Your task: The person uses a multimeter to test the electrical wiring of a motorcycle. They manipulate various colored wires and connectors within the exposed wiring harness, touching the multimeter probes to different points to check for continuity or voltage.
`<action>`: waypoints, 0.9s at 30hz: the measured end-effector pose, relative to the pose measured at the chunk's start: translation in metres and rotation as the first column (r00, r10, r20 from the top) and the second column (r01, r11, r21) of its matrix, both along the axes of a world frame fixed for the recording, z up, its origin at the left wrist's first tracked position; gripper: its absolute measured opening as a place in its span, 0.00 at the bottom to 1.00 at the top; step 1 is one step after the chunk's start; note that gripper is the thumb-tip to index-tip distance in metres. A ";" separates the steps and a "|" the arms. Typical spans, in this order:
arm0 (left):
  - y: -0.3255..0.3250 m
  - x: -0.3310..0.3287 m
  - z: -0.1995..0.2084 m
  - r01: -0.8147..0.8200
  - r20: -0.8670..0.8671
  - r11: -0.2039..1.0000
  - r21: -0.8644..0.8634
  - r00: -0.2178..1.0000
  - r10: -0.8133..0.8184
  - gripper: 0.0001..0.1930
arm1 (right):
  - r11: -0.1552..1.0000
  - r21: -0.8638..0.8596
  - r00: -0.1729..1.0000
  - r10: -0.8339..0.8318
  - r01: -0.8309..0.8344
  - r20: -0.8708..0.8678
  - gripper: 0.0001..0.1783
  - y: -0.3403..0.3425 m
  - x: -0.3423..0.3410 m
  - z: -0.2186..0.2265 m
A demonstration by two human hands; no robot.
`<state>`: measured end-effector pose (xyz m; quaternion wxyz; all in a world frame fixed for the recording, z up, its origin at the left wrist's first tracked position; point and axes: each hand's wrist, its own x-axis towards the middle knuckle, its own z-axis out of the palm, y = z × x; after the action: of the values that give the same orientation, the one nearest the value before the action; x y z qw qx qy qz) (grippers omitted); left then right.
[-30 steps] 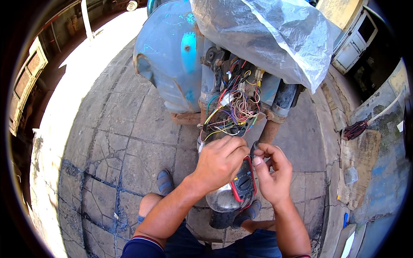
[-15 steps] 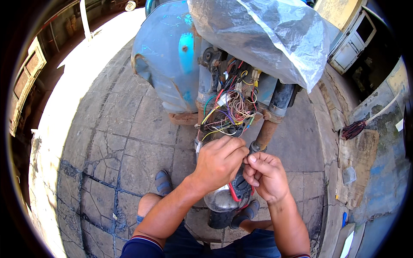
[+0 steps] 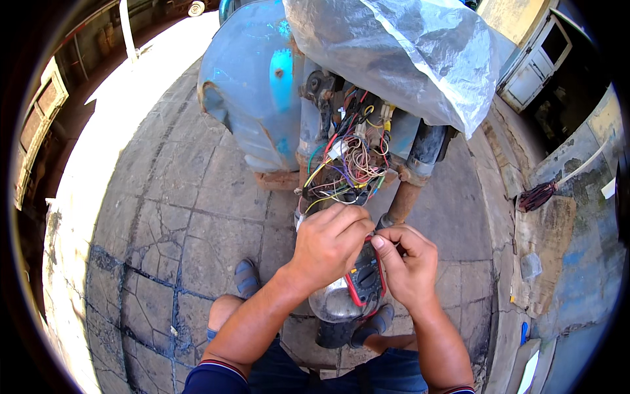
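Observation:
My left hand (image 3: 333,243) and my right hand (image 3: 410,262) meet fingertip to fingertip just below a tangle of coloured wires (image 3: 357,157). Both are closed in a pinch. Something small, with a bit of red and dark showing, is between the fingertips; my fingers hide most of it. Under the hands a dark multimeter (image 3: 369,279) with a red rim and a round dial lies on the rounded metal front mudguard (image 3: 333,303). The wires hang out between the rusty fork legs (image 3: 405,200) of a vehicle.
A translucent plastic sheet (image 3: 407,59) drapes over the vehicle's top. Its dented blue-grey body panel (image 3: 252,85) bulges at the left. Below are the tyre (image 3: 333,333), my sandalled feet and paving slabs (image 3: 216,177). A brush-like bundle (image 3: 537,197) lies by the right wall.
My right hand has turned, its fingers curling inward with the thumb toward my left fingertips. More of the multimeter shows between the hands. The view has shifted slightly.

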<state>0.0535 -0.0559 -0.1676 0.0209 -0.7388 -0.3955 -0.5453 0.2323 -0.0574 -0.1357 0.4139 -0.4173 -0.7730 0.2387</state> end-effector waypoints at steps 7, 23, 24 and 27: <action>0.003 -0.004 -0.005 -0.015 -0.027 1.000 0.019 1.000 0.016 0.10 | 0.416 -0.678 0.641 -0.249 -0.607 -0.726 0.14 0.010 0.007 -0.001; 0.005 0.000 -0.009 -0.004 -0.070 1.000 0.005 0.998 0.004 0.10 | 0.633 -0.723 0.866 -0.164 -0.275 -0.473 0.09 0.005 0.009 -0.001; 0.005 -0.001 -0.009 0.006 -0.071 1.000 0.004 0.997 -0.006 0.10 | 0.682 -0.693 0.874 -0.164 -0.236 -0.458 0.09 0.004 0.011 0.001; 0.005 0.001 -0.006 0.032 0.001 0.999 0.030 0.999 -0.032 0.12 | 0.798 -0.591 0.881 -0.191 -0.117 -0.433 0.09 0.001 0.020 0.004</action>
<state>0.0543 -0.0513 -0.1735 0.0229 -0.7442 -0.3756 -0.5520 0.2526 -0.0562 -0.1321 0.4396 -0.4713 -0.5236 0.5572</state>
